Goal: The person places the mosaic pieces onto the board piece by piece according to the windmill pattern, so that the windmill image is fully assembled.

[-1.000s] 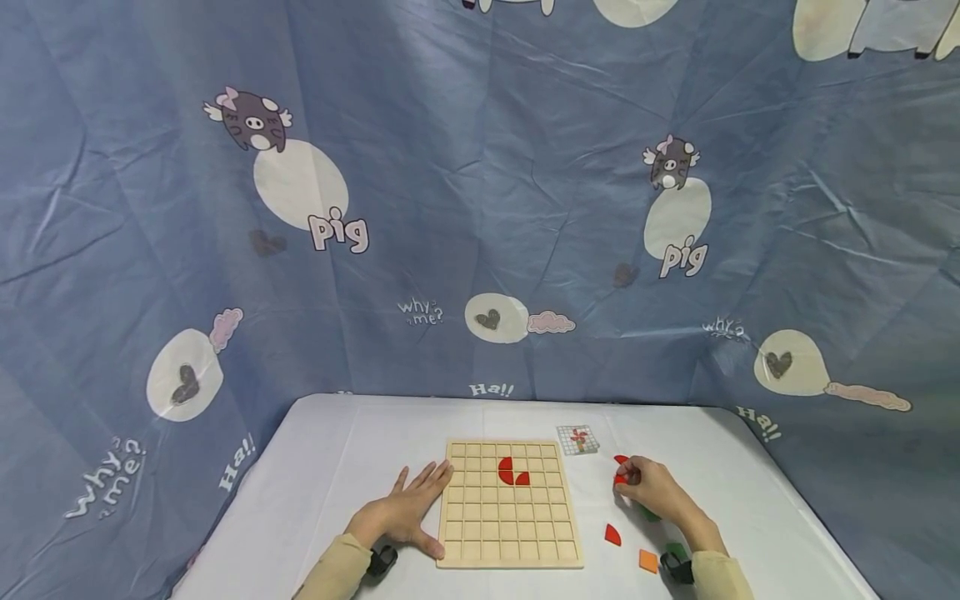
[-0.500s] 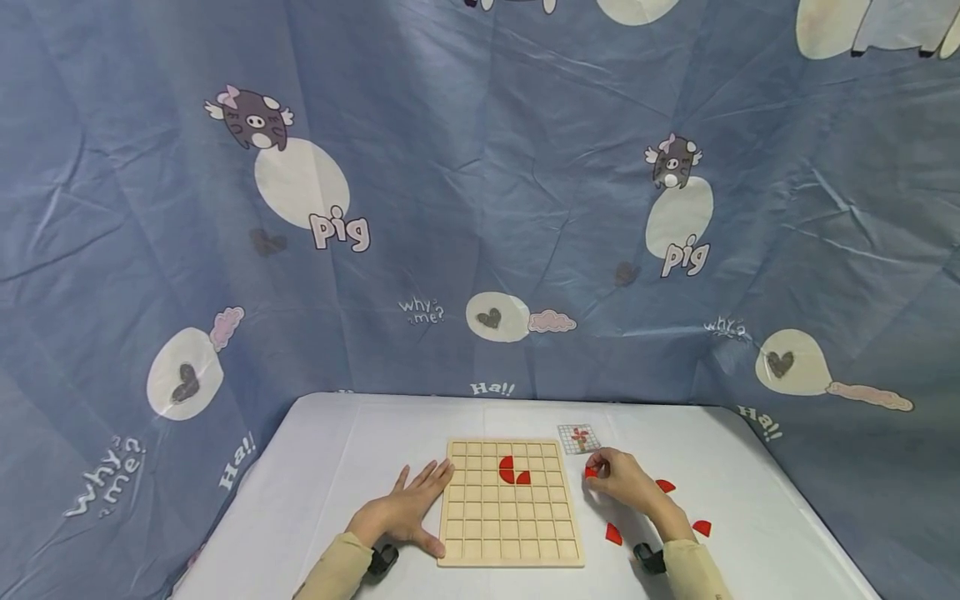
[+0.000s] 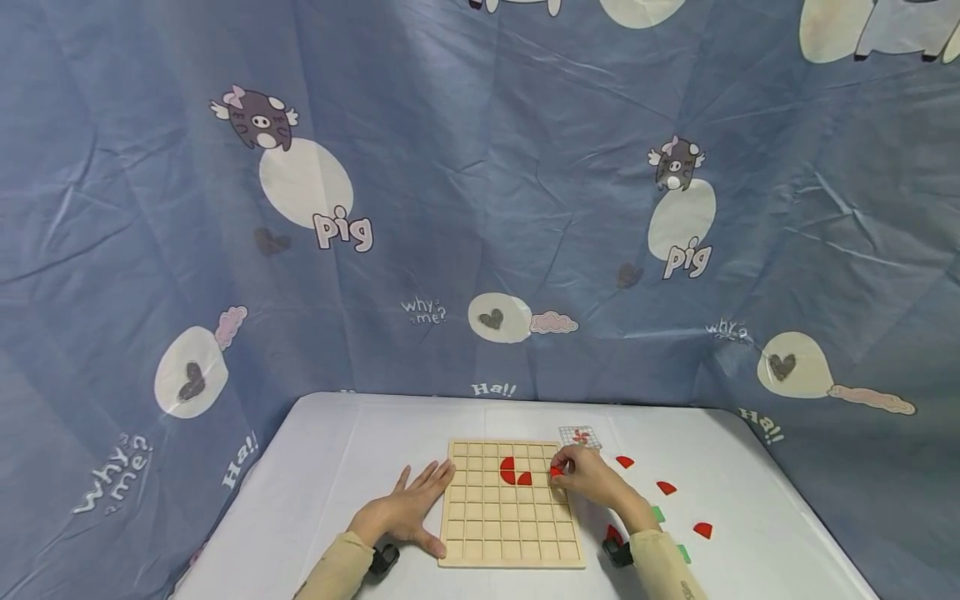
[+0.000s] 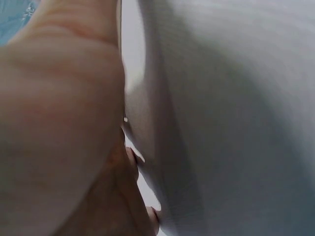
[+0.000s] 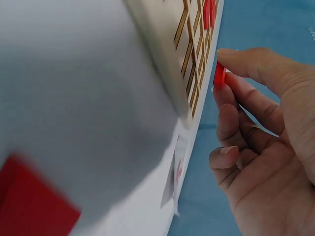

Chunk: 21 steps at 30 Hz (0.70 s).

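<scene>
My left hand (image 3: 408,510) lies with spread fingers against the left edge of a wooden grid board (image 3: 513,563). In the left wrist view, the palm side of the left hand (image 4: 59,123) fills the left half. Between thumb and fingertips, my right hand (image 3: 600,486) pinches a red quarter-circle piece (image 3: 556,472) over the board's right edge. Seen from the right wrist, the red piece (image 5: 219,74) stands on edge in the pinch, the other fingers curled below. Three red quarter-circle pieces sit in the grid's upper middle, one of them a lower-right red piece (image 3: 525,479).
Behind the right hand is a pattern card (image 3: 576,434), partly covered. Loose red pieces lie to the right, including a far one (image 3: 625,461) and an outer one (image 3: 702,530). Green pieces (image 3: 657,513) show beside the right sleeve. A blue printed curtain (image 3: 420,208) hangs behind the table.
My right hand has picked a red piece from among the loose pieces and carried it left to the board's right edge. The left hand has stayed in place.
</scene>
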Each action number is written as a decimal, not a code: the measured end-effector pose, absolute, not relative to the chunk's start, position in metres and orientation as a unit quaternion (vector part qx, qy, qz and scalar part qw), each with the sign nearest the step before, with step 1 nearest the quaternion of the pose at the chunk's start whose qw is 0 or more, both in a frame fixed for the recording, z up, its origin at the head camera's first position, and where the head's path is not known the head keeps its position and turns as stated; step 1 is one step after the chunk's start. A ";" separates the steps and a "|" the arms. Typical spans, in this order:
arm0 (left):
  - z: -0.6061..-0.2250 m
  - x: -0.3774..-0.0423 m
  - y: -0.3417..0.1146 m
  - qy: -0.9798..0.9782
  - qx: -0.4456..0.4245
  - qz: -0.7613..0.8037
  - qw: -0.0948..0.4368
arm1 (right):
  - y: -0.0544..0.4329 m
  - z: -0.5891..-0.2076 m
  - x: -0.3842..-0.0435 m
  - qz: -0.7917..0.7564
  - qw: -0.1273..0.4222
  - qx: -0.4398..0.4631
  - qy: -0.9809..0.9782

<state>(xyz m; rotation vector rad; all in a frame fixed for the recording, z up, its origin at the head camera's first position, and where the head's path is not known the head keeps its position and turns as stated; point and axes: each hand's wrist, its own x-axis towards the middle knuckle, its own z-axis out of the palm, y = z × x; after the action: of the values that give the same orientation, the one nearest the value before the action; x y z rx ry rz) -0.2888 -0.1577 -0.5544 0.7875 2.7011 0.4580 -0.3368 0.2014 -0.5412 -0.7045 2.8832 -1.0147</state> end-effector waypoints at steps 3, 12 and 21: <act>-0.554 -0.288 -0.158 0.937 0.273 0.158 0.146 | 0.195 -0.541 -0.338 -0.325 0.010 -0.234 0.916; -0.550 -0.286 -0.158 0.936 0.278 0.159 0.148 | 0.184 -0.544 -0.340 -0.327 0.008 -0.254 0.910; -0.547 -0.285 -0.157 0.935 0.284 0.156 0.142 | 0.180 -0.545 -0.341 -0.324 0.028 -0.254 0.911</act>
<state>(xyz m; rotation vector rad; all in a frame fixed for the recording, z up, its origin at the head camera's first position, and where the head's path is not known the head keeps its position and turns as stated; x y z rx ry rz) -0.2846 -0.1570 -0.5472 0.8192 2.6999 0.4506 -0.3406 0.1800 -0.5452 -0.7852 2.8113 -1.0017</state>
